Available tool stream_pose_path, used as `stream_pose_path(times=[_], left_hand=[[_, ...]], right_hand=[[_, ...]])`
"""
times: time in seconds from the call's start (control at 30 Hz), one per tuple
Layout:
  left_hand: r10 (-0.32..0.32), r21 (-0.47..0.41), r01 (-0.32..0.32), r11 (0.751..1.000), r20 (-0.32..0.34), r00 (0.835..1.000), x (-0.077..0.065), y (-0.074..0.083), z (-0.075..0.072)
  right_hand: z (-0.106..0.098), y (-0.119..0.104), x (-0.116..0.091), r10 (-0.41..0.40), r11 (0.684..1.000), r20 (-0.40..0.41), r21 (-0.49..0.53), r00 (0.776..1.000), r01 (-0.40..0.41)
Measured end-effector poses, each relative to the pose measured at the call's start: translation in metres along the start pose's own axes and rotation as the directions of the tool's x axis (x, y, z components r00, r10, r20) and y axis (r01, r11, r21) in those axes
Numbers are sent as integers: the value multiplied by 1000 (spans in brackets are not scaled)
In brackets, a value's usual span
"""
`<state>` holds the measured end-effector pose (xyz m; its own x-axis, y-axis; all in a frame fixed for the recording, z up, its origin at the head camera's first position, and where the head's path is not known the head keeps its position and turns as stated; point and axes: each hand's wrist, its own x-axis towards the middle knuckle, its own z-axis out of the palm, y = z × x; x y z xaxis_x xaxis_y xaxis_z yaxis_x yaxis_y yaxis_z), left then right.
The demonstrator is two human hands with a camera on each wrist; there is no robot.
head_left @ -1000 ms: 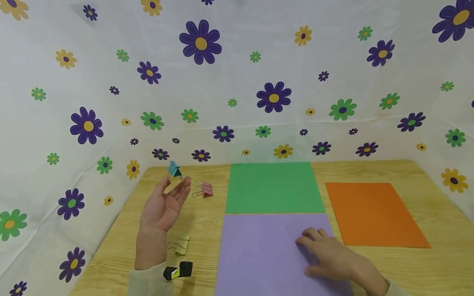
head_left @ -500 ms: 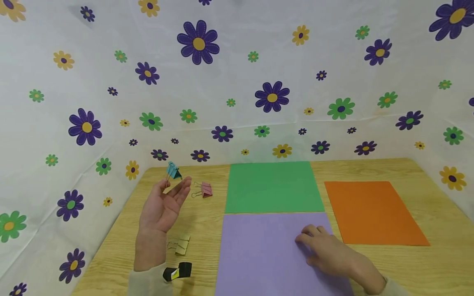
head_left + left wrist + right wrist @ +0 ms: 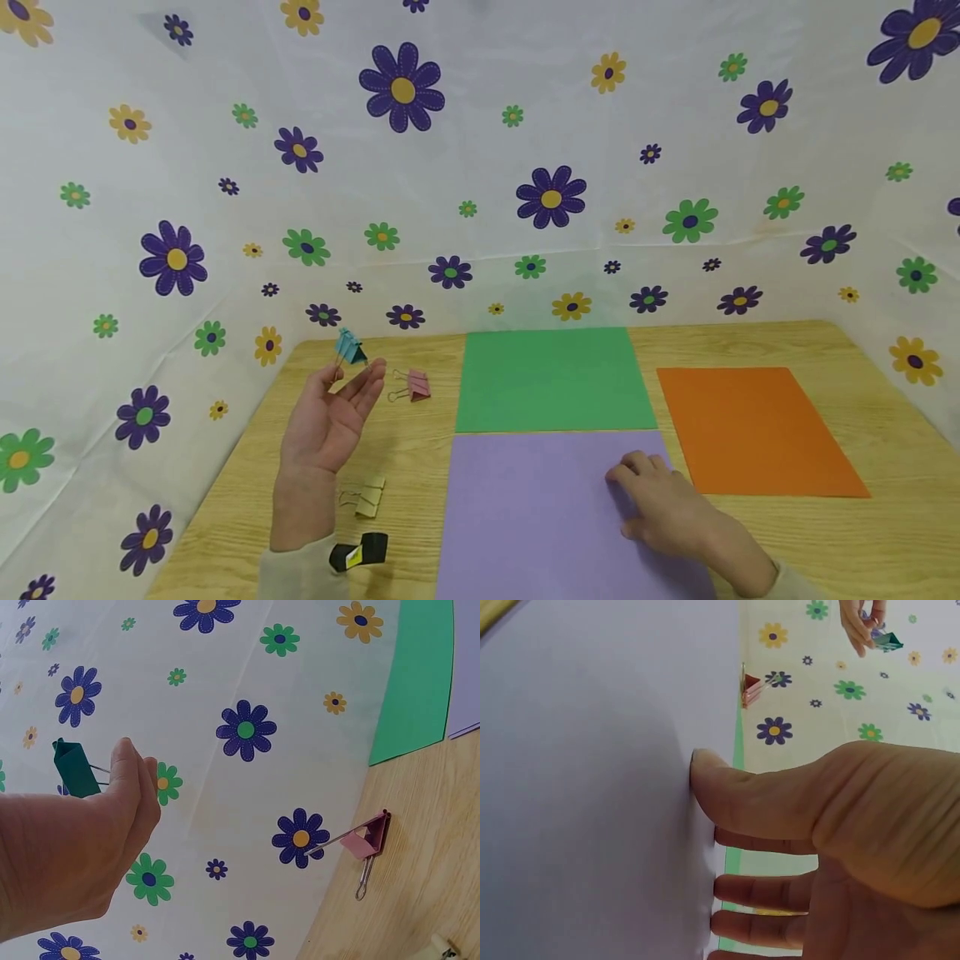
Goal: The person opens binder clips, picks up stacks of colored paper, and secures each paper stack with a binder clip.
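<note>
Raised above the table's left side, my left hand pinches a blue-teal binder clip by its wire handles, with the clip's body above the fingertips. In the left wrist view the same clip shows partly behind the hand. My right hand rests its thumb and fingertips on a purple sheet, fingers loosely bent and apart. The right wrist view shows the thumb on that sheet, with nothing between thumb and fingers.
A pink binder clip and a pale yellow one lie on the wooden table. Behind the purple sheet is a green sheet; to the right lies an orange sheet. A flowered cloth encloses the table's back and sides.
My right hand shifts slightly to the right and away from me on the purple sheet. My left hand keeps its pinch on the blue-teal clip, nearly still.
</note>
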<state>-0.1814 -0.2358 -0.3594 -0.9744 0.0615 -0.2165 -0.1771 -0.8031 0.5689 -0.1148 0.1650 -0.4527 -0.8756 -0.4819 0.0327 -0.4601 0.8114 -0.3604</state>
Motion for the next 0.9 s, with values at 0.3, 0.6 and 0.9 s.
stream_pose_path(times=[0.3,0.6,0.9], left_hand=[[12,24,-12,1000,-8,1000,0,0,-2],[4,34,-4,999,-12,1000,0,-1,-1],[5,41,-5,999,-4,1000,0,0,-2]], right_hand=[[-4,-1,0,92,996,37,-7,995,-91],[-2,5,0,150,987,27,-59,988,-149],[-4,11,-1,196,978,48,-77,979,-192]])
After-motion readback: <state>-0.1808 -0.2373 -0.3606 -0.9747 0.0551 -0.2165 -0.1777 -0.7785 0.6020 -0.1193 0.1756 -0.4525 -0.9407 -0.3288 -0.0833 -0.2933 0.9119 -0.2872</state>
